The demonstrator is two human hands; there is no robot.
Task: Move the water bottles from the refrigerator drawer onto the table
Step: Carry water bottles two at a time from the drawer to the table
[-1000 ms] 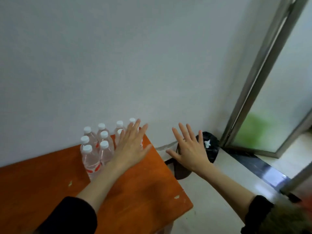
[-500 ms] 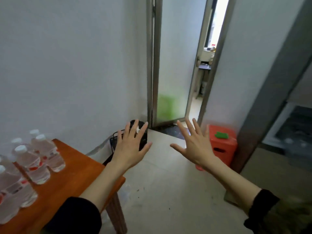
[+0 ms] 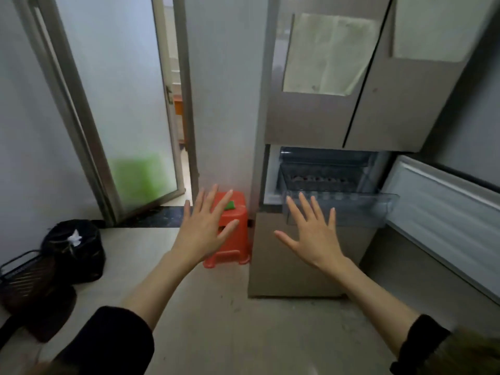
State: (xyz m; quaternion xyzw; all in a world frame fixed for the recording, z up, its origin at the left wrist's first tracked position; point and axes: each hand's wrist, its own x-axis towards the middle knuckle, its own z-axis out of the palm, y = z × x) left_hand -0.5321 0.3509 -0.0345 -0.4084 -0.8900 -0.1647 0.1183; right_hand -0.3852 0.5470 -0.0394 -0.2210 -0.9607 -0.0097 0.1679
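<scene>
Refrigerator drawer [image 3: 351,207] clear glossy plastic; stool [image 3: 232,239] smooth orange plastic; door [image 3: 130,104] frosted glass, metal frame.

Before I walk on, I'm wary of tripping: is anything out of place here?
Yes: the refrigerator drawer is pulled out with its door swung open, jutting into the floor space. Nothing looks spilled.
</scene>
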